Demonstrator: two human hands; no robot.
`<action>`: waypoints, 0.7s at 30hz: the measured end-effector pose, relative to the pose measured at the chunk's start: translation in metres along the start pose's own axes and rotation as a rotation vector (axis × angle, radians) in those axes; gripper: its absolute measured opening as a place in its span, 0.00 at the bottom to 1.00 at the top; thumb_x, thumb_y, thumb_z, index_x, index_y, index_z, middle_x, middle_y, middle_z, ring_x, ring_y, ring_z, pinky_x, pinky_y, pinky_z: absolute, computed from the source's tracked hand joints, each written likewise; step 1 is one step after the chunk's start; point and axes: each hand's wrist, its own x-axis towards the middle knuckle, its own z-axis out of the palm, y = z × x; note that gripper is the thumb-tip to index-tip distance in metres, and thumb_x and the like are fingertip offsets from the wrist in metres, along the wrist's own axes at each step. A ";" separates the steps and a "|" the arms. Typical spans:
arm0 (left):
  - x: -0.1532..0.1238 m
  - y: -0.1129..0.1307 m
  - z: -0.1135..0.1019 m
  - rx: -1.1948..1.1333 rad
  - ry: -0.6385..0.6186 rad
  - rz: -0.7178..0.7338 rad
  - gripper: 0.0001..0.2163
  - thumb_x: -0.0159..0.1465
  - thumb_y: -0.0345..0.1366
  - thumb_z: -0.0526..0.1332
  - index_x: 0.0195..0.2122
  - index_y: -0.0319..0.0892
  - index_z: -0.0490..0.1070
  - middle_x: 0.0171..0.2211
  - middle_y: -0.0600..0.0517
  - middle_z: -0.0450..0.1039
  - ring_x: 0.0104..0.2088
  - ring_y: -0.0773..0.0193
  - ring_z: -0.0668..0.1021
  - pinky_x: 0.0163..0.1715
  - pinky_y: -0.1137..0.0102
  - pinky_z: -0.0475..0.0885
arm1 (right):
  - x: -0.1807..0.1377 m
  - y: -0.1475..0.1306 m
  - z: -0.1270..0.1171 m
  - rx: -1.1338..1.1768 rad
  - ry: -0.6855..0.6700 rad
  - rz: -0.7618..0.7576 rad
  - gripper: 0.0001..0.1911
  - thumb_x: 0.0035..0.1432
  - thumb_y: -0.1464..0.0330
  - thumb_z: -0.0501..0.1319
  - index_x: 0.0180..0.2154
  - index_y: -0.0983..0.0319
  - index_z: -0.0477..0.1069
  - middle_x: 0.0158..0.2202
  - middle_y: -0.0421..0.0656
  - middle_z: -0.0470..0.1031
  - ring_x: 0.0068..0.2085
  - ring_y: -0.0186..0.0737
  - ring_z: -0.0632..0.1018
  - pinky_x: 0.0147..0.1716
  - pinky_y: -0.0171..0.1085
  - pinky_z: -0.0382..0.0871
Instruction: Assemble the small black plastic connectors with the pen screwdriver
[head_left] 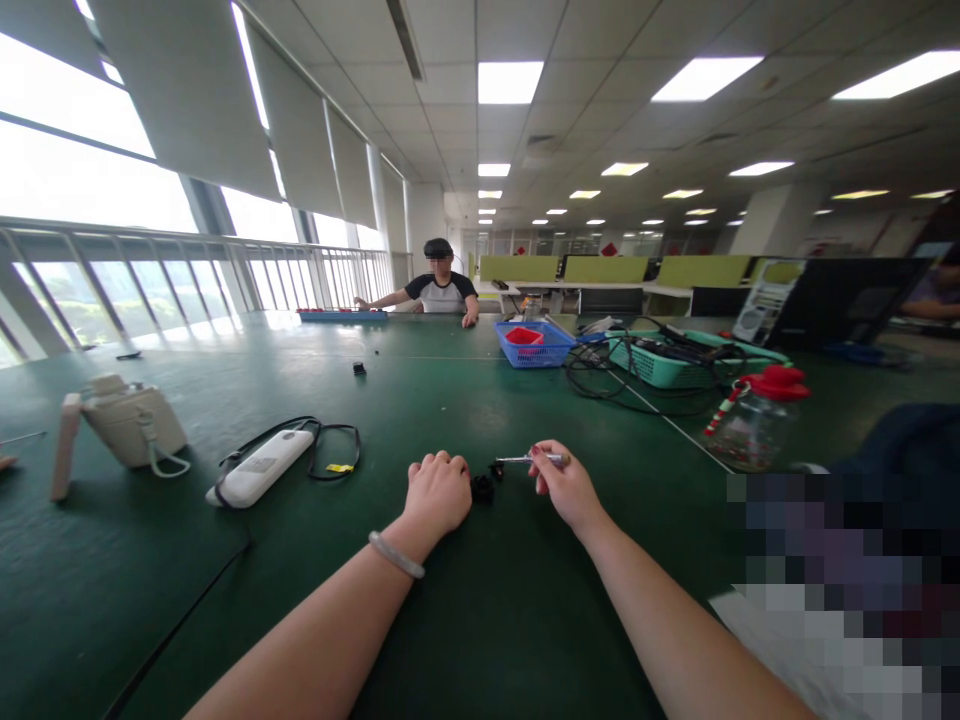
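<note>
My left hand (436, 492) rests on the green table (480, 620) curled into a loose fist, a bracelet on its wrist. Its fingers press against a small black part (482, 488). My right hand (564, 485) pinches a thin silver screwdriver (525, 459) held level, its tip pointing left at another small black piece (497, 467). The two hands are a short way apart, with the black parts between them.
A white power strip (259, 467) with a black cord and a beige desk phone (135, 420) lie to the left. A blue basket (534, 343), a teal basket (652, 365) of cables and a red-lidded jar (754, 418) stand to the right. A person (439, 285) sits at the far end.
</note>
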 end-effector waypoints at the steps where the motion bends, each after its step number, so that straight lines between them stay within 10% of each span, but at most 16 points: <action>1: 0.000 0.002 -0.002 0.010 0.007 0.000 0.18 0.69 0.44 0.47 0.43 0.44 0.76 0.45 0.42 0.75 0.48 0.48 0.74 0.50 0.53 0.66 | 0.000 -0.001 0.000 0.009 0.006 -0.001 0.20 0.59 0.49 0.59 0.31 0.60 0.70 0.24 0.38 0.72 0.22 0.33 0.70 0.24 0.34 0.64; 12: -0.013 0.023 0.000 -0.217 -0.036 0.156 0.28 0.66 0.55 0.52 0.63 0.46 0.61 0.61 0.44 0.67 0.61 0.43 0.64 0.59 0.48 0.59 | 0.001 0.001 0.003 0.199 -0.004 0.013 0.20 0.58 0.49 0.61 0.29 0.60 0.69 0.21 0.37 0.70 0.19 0.32 0.68 0.20 0.33 0.61; 21: -0.018 0.030 0.003 -0.215 -0.087 0.178 0.16 0.65 0.47 0.57 0.50 0.47 0.71 0.53 0.46 0.72 0.57 0.46 0.67 0.57 0.50 0.62 | 0.004 0.001 -0.013 0.362 0.329 0.146 0.18 0.56 0.55 0.63 0.24 0.61 0.68 0.17 0.36 0.65 0.16 0.28 0.64 0.14 0.29 0.57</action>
